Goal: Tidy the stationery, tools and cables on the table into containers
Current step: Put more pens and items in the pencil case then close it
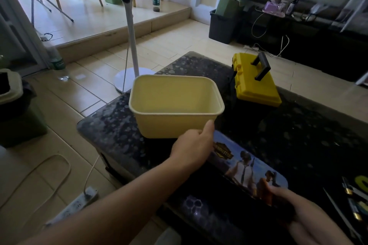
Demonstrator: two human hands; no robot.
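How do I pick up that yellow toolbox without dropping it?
Grab the black handle on the yellow toolbox, coming down from above. It stands up off the closed lid, so your fingers can curl under the bar. It looks about mid-lid, so the box should hang fairly level.

The pale yellow tub [171, 125] looks like smooth, matt plastic. At two o'clock from it, the yellow toolbox [256, 87] is plastic with a slight shine, its handle [262, 65] matt black. The table top [111, 121] is dark speckled stone, glossy.
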